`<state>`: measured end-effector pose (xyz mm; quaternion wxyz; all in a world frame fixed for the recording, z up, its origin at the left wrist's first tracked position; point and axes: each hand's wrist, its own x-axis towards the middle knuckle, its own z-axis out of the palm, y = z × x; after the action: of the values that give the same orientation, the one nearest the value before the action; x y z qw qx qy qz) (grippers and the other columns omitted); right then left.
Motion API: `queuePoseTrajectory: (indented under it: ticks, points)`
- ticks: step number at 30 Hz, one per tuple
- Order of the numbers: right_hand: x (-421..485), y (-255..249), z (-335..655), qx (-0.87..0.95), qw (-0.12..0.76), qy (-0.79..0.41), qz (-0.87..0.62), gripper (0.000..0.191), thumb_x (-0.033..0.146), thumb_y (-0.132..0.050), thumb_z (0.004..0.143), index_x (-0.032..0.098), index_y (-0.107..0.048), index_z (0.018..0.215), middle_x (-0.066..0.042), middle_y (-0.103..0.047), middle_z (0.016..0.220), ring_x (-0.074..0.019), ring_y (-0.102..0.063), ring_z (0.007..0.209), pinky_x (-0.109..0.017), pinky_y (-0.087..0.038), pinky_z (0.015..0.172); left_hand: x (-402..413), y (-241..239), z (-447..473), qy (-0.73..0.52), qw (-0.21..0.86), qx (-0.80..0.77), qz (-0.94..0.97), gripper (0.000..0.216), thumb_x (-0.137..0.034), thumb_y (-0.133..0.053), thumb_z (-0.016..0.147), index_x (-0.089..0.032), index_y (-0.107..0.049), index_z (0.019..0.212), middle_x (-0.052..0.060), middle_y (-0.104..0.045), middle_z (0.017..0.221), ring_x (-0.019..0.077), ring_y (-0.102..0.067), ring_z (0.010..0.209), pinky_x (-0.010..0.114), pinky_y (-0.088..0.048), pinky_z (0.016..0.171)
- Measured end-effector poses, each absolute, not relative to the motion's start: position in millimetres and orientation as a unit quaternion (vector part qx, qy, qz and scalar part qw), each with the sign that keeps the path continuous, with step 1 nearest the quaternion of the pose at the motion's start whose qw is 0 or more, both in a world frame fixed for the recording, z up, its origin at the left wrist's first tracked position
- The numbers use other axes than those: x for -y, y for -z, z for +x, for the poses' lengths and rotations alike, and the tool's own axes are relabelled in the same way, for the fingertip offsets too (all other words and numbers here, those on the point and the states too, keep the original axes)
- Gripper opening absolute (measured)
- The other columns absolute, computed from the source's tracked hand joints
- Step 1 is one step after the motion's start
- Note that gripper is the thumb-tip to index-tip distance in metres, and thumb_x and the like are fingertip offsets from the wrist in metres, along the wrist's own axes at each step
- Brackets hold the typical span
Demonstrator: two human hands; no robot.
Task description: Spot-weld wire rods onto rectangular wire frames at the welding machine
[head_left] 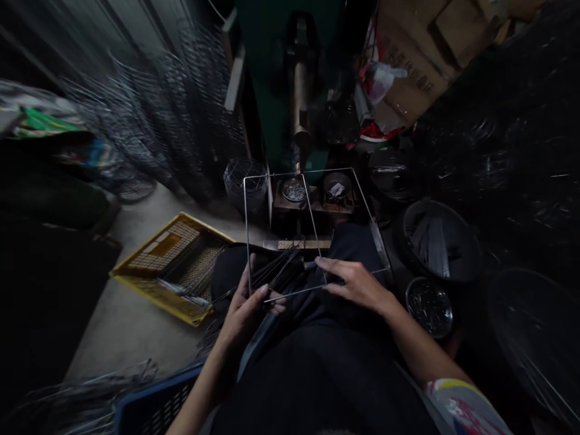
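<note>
The silver-grey rectangular bent-wire frame [313, 225] was unpatterned. The yellow rectangular plastic crate [154, 299] showed a lattice pattern. The dark blue plastic basket [156, 406] was patterned with slots. The brown cardboard box [421, 60] bore dark printed characters. The upright machine body [267, 54] was dark green. The grey fabric sleeve [462, 402] displayed a yellow band with pink and white patches.

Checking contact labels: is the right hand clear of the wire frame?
No, the right hand grips the wire frame near the lower end of its middle bar.
</note>
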<state>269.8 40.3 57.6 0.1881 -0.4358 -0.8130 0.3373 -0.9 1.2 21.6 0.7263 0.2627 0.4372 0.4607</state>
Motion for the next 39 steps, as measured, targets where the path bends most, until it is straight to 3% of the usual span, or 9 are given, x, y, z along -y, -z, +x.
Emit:
queuePoseTrajectory:
  ticks: [9,19,29,34,39]
  points:
    - [-38.8,-54.7,275.2,0.814,0.197,-0.34,-0.428,0.069,0.016,-0.071,0.084,0.03,-0.045,0.146,-0.002,-0.052,0.144,-0.0228,-0.051,0.131,-0.039,-0.042,0.113,0.8,-23.7,1.7,-0.482,0.713,-0.43,0.272,0.104,-0.03,-0.068,0.086,-0.024,0.009,0.156,0.007,-0.073,0.073,0.0214,-0.068,0.057,0.029,-0.054,0.054]
    - [-40.5,-47.3,275.5,0.806,0.194,-0.356,-0.432,0.069,0.017,-0.07,0.085,0.032,-0.043,0.147,-0.001,-0.052,0.145,-0.0223,-0.052,0.131,-0.038,-0.044,0.112,-0.9,-16.8,1.9,-0.477,0.721,-0.436,0.251,0.103,-0.031,-0.069,0.087,-0.029,0.007,0.156,0.005,-0.074,0.072,0.0203,-0.068,0.053,0.027,-0.053,0.05]
    - [-40.0,-24.5,270.3,0.841,0.208,-0.277,-0.416,0.064,0.016,-0.064,0.089,0.029,-0.042,0.148,-0.003,-0.055,0.142,-0.0206,-0.056,0.127,-0.036,-0.047,0.108,-6.5,8.5,-5.6,-0.481,0.736,-0.401,0.256,0.102,-0.032,-0.068,0.087,-0.026,0.007,0.156,0.008,-0.074,0.075,0.0212,-0.069,0.058,0.028,-0.054,0.055]
    - [-100.7,-19.4,263.5,0.84,0.208,-0.24,-0.441,0.062,0.026,-0.065,0.09,0.031,-0.043,0.148,-0.003,-0.059,0.138,-0.0212,-0.059,0.123,-0.036,-0.048,0.106,-67.4,0.3,-12.0,-0.509,0.711,-0.39,0.289,0.098,-0.027,-0.068,0.086,-0.027,0.0,0.157,0.005,-0.073,0.072,0.0201,-0.07,0.059,0.026,-0.054,0.054]
    - [-206.5,-34.5,249.6,0.828,0.197,-0.157,-0.501,0.067,0.037,-0.075,0.083,0.026,-0.049,0.144,-0.007,-0.064,0.131,-0.0272,-0.062,0.118,-0.039,-0.05,0.101,-174.4,-2.9,-22.8,-0.527,0.694,-0.35,0.345,0.103,-0.023,-0.069,0.084,-0.027,0.003,0.157,0.003,-0.073,0.072,0.0221,-0.072,0.062,0.026,-0.054,0.054]
